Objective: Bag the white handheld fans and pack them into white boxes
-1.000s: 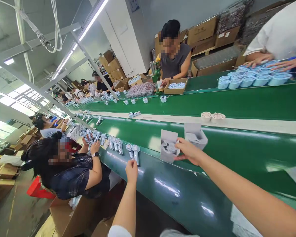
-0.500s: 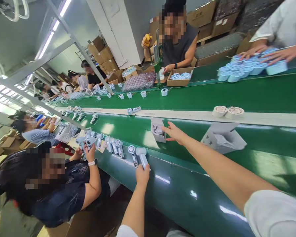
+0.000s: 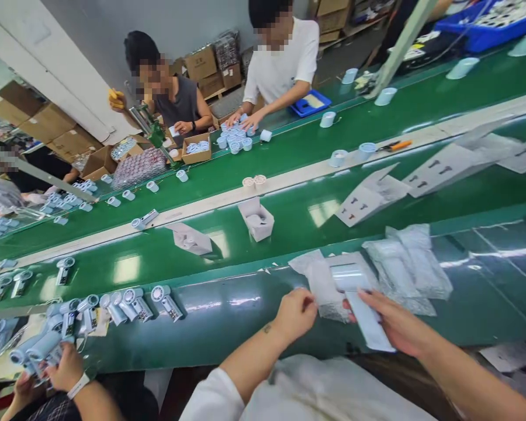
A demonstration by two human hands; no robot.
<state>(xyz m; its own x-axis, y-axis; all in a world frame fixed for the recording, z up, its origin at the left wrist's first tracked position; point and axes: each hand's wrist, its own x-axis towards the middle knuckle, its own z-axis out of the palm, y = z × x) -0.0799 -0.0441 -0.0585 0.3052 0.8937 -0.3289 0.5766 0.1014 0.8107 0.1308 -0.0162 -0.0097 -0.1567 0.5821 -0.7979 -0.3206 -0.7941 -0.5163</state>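
The head camera looks down on a glossy dark-green ledge (image 3: 228,318) in the lower middle of the frame. There the person's left hand (image 3: 296,313) has thumb and fingertips pinched shut on the edge of a clear plastic bag (image 3: 321,285), thin, crinkled and lying flat. Just right of it, the right hand (image 3: 397,328) grasps a handheld fan (image 3: 363,307), its fingers curled under the long flat handle. The fan is smooth pale-blue plastic, and its rounded head rests on the bag, between the two hands. Right of the fan, touching the bag, lies a loose pile of more plastic bags (image 3: 409,263), wrinkled and translucent. Beyond the ledge runs the matte green conveyor belt (image 3: 298,242). It carries two open white cardboard boxes, one at centre (image 3: 258,219) and one tipped over to its left (image 3: 190,238). Flat printed box blanks (image 3: 370,196) lie toward the upper right. At lower left a row of similar fans (image 3: 134,304) lies side by side on the ledge. Below them a co-worker's hands (image 3: 63,368), one wrist in a white band, hold several more. Across the belt, in the upper middle, a person in a white T-shirt (image 3: 283,64) touches a cluster of round pale-blue parts (image 3: 234,139) beside a blue tray (image 3: 309,104). Left of them a person in a grey sleeveless top (image 3: 179,105) sits behind a small brown carton (image 3: 196,151). Stacked cardboard cartons (image 3: 48,123) fill the upper left.
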